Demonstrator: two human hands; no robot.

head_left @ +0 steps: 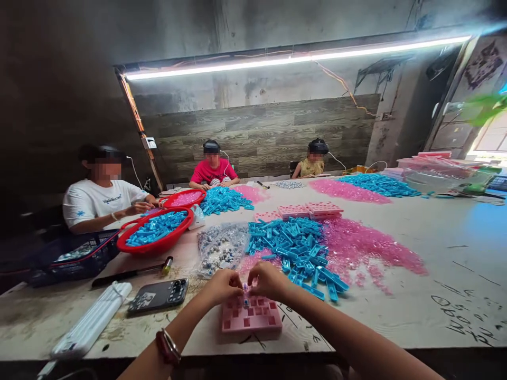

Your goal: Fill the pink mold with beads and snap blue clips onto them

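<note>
A pink block with rows of square holes [250,320] lies on the table in front of me. Over its far edge, my left hand [225,286] has its fingers bent into a pinch. My right hand [266,281] mirrors it from the other side, fingertips pinched close to the left ones. A small clear and blue piece [246,302] sits on the block just below my fingertips. What the fingers themselves hold is too small to make out. Right beyond the hands are a heap of blue plastic pieces [293,245] and a clear bag of small metallic parts [222,248].
Pink clear pieces [368,250] spread at right, behind them stacked pink blocks [309,209]. A red basket of blue pieces [184,232], a phone [158,296], a white power bank [93,319] and a hammer [134,273] lie left. Three people sit around the table.
</note>
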